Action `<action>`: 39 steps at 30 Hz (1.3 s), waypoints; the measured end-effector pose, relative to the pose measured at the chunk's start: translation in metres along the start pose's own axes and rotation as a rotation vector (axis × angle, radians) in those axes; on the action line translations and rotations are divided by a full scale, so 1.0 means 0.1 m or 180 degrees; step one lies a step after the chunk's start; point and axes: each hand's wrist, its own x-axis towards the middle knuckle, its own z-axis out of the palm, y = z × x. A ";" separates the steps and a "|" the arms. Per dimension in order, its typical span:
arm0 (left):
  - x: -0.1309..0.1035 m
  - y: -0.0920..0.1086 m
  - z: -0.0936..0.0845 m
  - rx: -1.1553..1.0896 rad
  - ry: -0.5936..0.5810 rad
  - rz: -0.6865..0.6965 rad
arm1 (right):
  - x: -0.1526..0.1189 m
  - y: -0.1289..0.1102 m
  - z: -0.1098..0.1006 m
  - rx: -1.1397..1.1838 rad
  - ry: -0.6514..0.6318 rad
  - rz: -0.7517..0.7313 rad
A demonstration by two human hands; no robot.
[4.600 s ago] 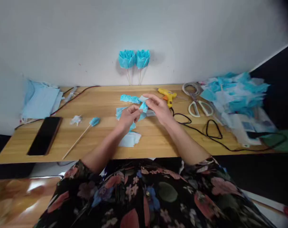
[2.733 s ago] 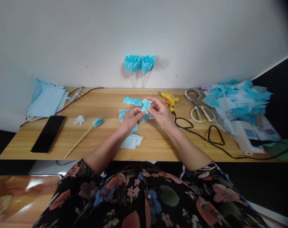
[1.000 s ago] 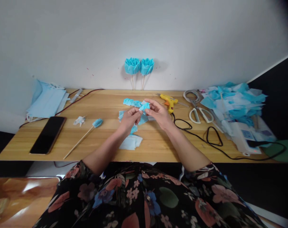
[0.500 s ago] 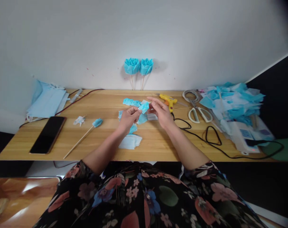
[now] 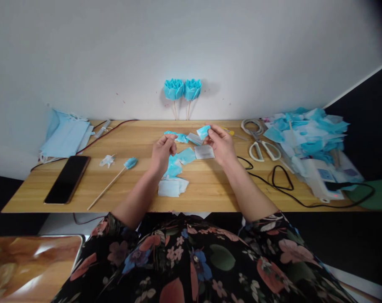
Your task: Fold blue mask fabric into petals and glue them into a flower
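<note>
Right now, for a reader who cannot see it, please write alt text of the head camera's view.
A right hand holds a small blue-and-white piece above a wooden table; the left hand is closed near loose blue pieces. Two stemmed blue flowers stand by the wall, with a phone at left and scissors at right.

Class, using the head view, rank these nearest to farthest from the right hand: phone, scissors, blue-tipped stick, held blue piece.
1. Held blue piece: pinched by the right hand.
2. Scissors: to the hand's right.
3. Blue-tipped stick: left, past the left hand.
4. Phone: farther left.
</note>
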 end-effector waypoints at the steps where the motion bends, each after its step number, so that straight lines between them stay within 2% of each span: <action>1: 0.02 0.01 -0.03 -0.0039 0.0040 0.0054 | 0.03 0.00 -0.03 -0.0006 0.0043 -0.0013; 6: 0.12 0.02 -0.14 -0.0043 0.0177 0.0259 | 0.13 0.04 -0.13 -0.0049 0.0210 -0.0030; 10: 0.09 0.11 -0.14 0.0280 0.0184 0.0367 | 0.16 0.09 -0.13 0.0234 0.0263 0.0026; 15: 0.02 0.40 -0.10 0.0954 -0.0281 0.0482 | 0.14 0.13 -0.10 0.0361 0.0177 0.0166; 19: 0.13 0.51 -0.13 0.1938 -0.0438 0.0713 | 0.08 0.18 -0.01 0.0268 -0.0074 0.0322; 21: 0.23 0.47 -0.15 0.2488 -0.0504 0.0698 | 0.05 0.24 0.06 0.0305 -0.0171 0.0429; 24: 0.37 0.32 -0.12 0.3319 -0.0916 0.0587 | 0.06 0.33 0.15 0.0416 -0.0255 0.0592; 26: 0.44 0.19 -0.07 0.3758 -0.1229 0.0599 | 0.09 0.37 0.17 0.0388 -0.0181 0.0523; 28: 0.49 0.07 -0.02 0.3952 -0.1365 0.0657 | 0.12 0.37 0.14 0.0265 -0.0028 0.0339; 31: 0.54 -0.06 0.03 0.3864 -0.1331 0.0702 | 0.13 0.32 0.07 0.0093 0.0071 0.0179; 35: 0.58 -0.12 -0.01 0.3868 -0.1180 0.0673 | 0.09 0.23 0.00 -0.0246 0.0000 0.0156; 39: 0.57 -0.08 -0.09 0.3987 -0.0951 0.0708 | 0.01 0.17 0.03 -0.0676 -0.0414 0.0143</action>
